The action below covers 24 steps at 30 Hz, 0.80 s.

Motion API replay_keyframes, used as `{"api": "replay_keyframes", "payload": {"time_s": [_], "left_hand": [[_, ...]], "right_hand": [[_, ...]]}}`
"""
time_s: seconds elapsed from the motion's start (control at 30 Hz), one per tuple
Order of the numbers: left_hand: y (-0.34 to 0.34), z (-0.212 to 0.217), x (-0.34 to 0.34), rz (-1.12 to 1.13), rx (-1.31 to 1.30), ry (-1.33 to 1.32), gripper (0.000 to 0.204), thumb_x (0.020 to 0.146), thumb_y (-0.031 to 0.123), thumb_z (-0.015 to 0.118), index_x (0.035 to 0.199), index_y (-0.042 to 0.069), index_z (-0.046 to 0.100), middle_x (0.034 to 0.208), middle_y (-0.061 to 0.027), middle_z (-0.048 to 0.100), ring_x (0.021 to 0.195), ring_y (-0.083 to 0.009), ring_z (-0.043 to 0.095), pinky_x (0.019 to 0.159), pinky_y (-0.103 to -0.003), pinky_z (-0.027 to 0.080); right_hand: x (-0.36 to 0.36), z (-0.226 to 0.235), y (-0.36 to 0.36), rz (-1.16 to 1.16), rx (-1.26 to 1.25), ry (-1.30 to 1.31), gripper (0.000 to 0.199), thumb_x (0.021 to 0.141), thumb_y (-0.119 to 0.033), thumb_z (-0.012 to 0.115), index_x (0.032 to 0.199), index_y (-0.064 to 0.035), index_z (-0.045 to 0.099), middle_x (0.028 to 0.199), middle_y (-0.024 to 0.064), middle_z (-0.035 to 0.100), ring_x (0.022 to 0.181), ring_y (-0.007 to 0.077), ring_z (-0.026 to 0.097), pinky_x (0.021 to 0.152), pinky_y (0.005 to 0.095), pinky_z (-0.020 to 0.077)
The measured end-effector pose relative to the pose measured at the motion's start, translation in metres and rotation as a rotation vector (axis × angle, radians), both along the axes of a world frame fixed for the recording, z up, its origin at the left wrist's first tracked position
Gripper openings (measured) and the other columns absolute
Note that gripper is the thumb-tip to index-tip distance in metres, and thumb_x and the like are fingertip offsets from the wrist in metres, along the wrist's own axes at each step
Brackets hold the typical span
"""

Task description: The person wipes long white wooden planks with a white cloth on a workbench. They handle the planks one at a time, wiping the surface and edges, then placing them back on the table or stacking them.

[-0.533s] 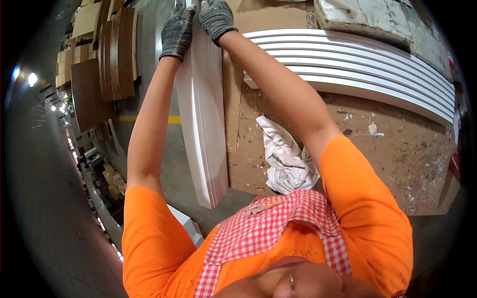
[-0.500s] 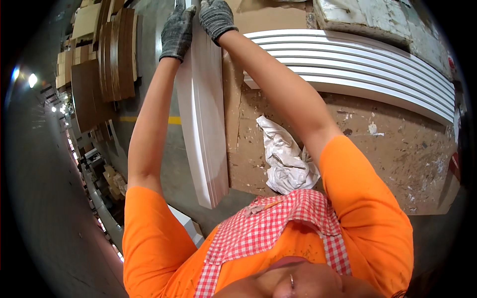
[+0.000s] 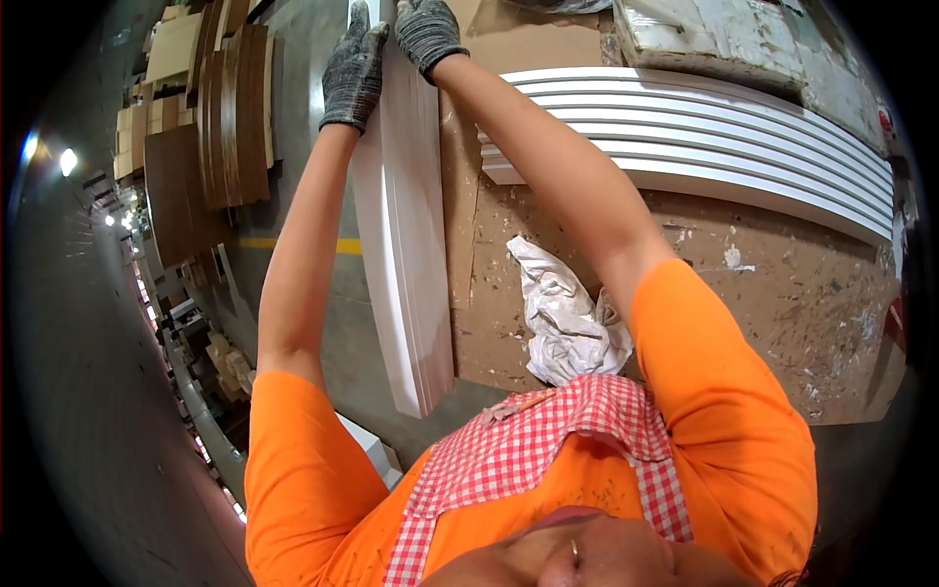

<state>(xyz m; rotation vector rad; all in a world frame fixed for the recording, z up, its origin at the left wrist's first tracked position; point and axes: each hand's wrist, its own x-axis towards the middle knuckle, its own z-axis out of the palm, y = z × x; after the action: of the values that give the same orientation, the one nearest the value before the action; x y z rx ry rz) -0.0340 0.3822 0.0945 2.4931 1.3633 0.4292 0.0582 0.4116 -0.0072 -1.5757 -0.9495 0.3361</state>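
Observation:
A long white board [image 3: 401, 245] with lengthwise ridges, perhaps several strips lying together, runs away from me along the left edge of the worktable. My left hand [image 3: 354, 78], in a grey knit glove, lies along the far left side of this board, fingers stretched forward and thumb apart. Across from it, my right hand [image 3: 428, 37], gloved alike, is bent over the board's right edge with its fingers curled inward. The upper border of the picture cuts off part of that hand and the board's far end.
Several white ridged strips [image 3: 685, 127] lie side by side on the stained brown worktable [image 3: 743, 323]. A crumpled white cloth [image 3: 567, 323] rests near my apron. Behind the strips sits a paint-smeared whitish block [image 3: 714, 39]. Brown panels [image 3: 235, 117] are stacked across the floor at left.
Both hands stay at the far part of the board. The left has slid slightly back toward me, showing more of its fingers. The view has shifted a little.

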Motion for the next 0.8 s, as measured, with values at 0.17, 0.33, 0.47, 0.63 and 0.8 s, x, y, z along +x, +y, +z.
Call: {"api": "replay_keyframes", "payload": {"time_s": [0.17, 0.33, 0.47, 0.63, 0.8], "left_hand": [[0.018, -0.016, -0.016, -0.175, 0.299, 0.215, 0.042, 0.095, 0.033, 0.037, 0.131, 0.012, 0.044, 0.143, -0.0117, 0.035, 0.123, -0.031, 0.042, 0.101, -0.038, 0.035], [0.016, -0.018, -0.011, -0.217, 0.341, 0.305, 0.031, 0.095, 0.022, 0.036, 0.121, 0.019, 0.053, 0.147, -0.0043, 0.028, 0.119, -0.0306, 0.045, 0.098, -0.038, 0.039], [0.019, -0.018, -0.017, -0.216, 0.333, 0.31, 0.033, 0.095, 0.023, 0.035, 0.124, 0.019, 0.051, 0.147, -0.004, 0.028, 0.119, -0.0299, 0.045, 0.098, -0.038, 0.039], [0.015, -0.016, -0.014, -0.183, 0.276, 0.256, 0.036, 0.096, 0.024, 0.034, 0.13, 0.02, 0.046, 0.147, -0.0032, 0.028, 0.12, -0.0296, 0.044, 0.098, -0.038, 0.038], [0.018, -0.019, -0.016, -0.238, 0.347, 0.289, 0.037, 0.096, 0.024, 0.034, 0.132, 0.02, 0.044, 0.147, -0.0028, 0.029, 0.12, -0.03, 0.044, 0.099, -0.038, 0.038]], "right_hand": [[0.003, -0.013, 0.005, -0.09, 0.17, -0.123, 0.03, 0.089, -0.018, 0.041, 0.107, -0.0005, 0.058, 0.097, 0.025, 0.061, 0.085, 0.0384, 0.059, 0.081, 0.0406, 0.0477], [-0.003, 0.003, -0.011, -0.08, 0.266, 0.068, 0.03, 0.09, -0.016, 0.039, 0.108, -0.0001, 0.057, 0.098, 0.0259, 0.06, 0.09, 0.0383, 0.059, 0.082, 0.0402, 0.0473], [0.003, 0.017, -0.01, -0.011, 0.224, 0.25, 0.03, 0.091, -0.018, 0.038, 0.108, -0.0015, 0.056, 0.097, 0.0253, 0.061, 0.09, 0.0372, 0.059, 0.081, 0.0413, 0.0472], [-0.007, 0.02, -0.02, -0.025, 0.124, 0.248, 0.03, 0.091, -0.019, 0.038, 0.107, -0.002, 0.057, 0.093, 0.0253, 0.061, 0.086, 0.0386, 0.06, 0.076, 0.0444, 0.0478], [-0.003, 0.017, -0.022, -0.019, 0.175, 0.196, 0.03, 0.09, -0.017, 0.038, 0.107, -0.0021, 0.056, 0.092, 0.0251, 0.061, 0.083, 0.0392, 0.06, 0.075, 0.0441, 0.0482]]}}
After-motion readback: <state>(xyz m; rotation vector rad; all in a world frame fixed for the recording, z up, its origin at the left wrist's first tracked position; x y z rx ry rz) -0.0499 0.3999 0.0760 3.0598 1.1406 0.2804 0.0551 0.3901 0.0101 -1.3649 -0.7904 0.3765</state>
